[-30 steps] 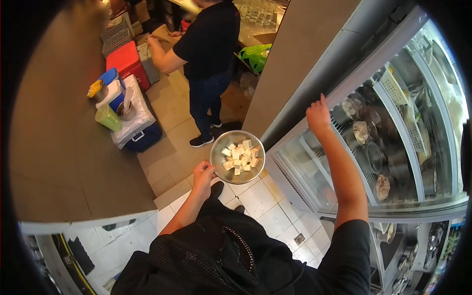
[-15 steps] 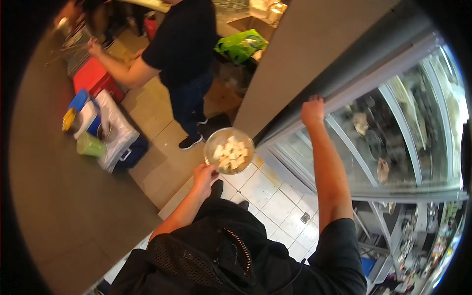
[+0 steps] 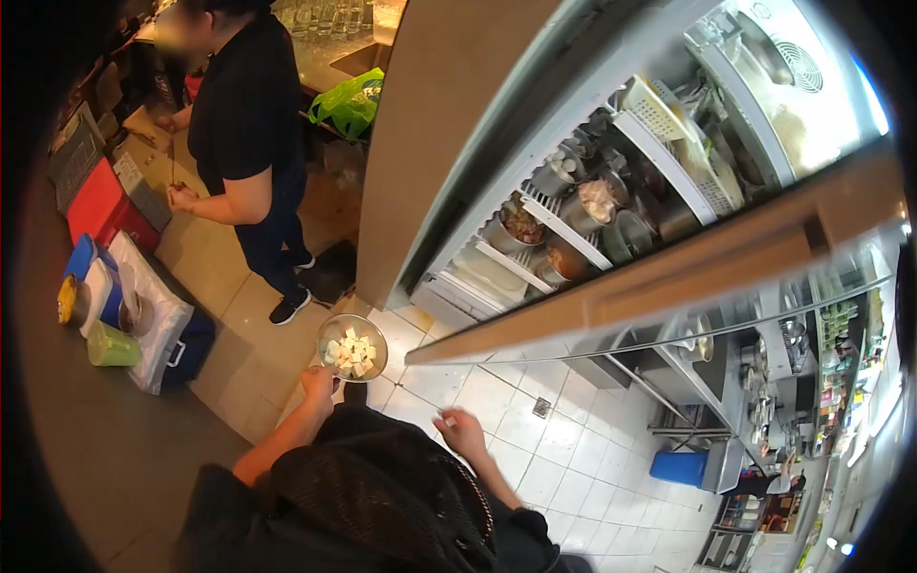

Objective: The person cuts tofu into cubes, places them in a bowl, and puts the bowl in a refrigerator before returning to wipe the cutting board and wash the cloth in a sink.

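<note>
My left hand (image 3: 320,384) grips the near rim of a round metal bowl (image 3: 330,334), which is held low over the floor. Pale cubes (image 3: 355,351), cut in chunks, lie inside it. My right hand (image 3: 463,433) is free in the air, fingers loosely curled and apart, with nothing in it. To its upper right stands the open door (image 3: 611,291) of an upright refrigerator. Behind the door, lit shelves (image 3: 564,224) hold several metal containers of food, one with pale pinkish pieces (image 3: 598,201). A white perforated basket (image 3: 657,113) sits on a higher shelf.
At the left, a person (image 3: 244,105) in dark clothes works beside a red box (image 3: 105,201) and a blue cooler (image 3: 181,351). A green plastic bag (image 3: 349,103) lies behind. White floor tiles (image 3: 497,396) stretch right toward metal shelving and a blue bin (image 3: 678,467).
The refrigerator door has swung open, exposing its shelves. My right hand has let go of the door and dropped toward my body. The view has turned right; my left hand still holds the bowl.
</note>
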The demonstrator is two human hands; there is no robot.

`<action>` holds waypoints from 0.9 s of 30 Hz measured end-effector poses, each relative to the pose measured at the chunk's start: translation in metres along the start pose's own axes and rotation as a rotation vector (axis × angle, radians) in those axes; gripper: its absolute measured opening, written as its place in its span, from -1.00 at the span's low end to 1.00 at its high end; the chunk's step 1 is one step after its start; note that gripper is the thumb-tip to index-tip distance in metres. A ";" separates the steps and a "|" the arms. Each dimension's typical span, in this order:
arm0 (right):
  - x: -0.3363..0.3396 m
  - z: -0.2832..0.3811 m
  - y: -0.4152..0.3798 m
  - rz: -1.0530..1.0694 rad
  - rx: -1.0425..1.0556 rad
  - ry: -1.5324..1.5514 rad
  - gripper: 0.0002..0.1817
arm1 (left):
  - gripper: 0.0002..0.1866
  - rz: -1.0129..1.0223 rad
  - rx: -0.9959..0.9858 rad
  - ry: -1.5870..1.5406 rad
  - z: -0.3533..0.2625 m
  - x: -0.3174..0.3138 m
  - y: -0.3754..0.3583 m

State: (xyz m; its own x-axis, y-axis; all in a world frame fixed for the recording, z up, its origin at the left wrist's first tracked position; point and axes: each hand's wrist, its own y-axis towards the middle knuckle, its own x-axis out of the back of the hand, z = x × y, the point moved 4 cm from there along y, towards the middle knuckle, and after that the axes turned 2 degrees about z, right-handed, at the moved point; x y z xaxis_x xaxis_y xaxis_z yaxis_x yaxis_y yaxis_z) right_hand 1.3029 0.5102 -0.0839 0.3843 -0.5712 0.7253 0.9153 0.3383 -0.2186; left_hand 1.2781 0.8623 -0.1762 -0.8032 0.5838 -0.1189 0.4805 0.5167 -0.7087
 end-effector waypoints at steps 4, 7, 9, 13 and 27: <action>0.046 -0.083 -0.120 -0.342 -0.460 0.419 -0.67 | -0.82 -0.057 0.254 0.085 0.046 -0.079 0.010; 0.091 -0.065 -0.175 -0.644 -0.592 0.550 -0.67 | -0.81 -0.094 0.279 0.102 0.097 -0.138 0.020; 0.096 -0.065 -0.202 -0.720 -0.309 0.968 -0.71 | -0.83 0.033 0.136 0.263 0.122 -0.174 0.024; 0.126 -0.053 -0.222 -0.620 -0.400 0.604 -0.82 | -0.87 0.103 0.028 0.521 0.142 -0.257 0.013; 0.144 -0.153 -0.392 -1.973 -0.423 1.164 -0.73 | -0.83 0.135 -0.145 0.356 0.144 -0.509 0.238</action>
State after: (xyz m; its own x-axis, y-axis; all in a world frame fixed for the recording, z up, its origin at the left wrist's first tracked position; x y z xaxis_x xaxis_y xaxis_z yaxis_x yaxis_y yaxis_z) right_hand 1.0178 0.1808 0.0069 -0.9332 0.0246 -0.3584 0.0353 -0.9866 -0.1596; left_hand 1.7502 0.5981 -0.3848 -0.5691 0.8199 0.0623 0.6387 0.4885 -0.5945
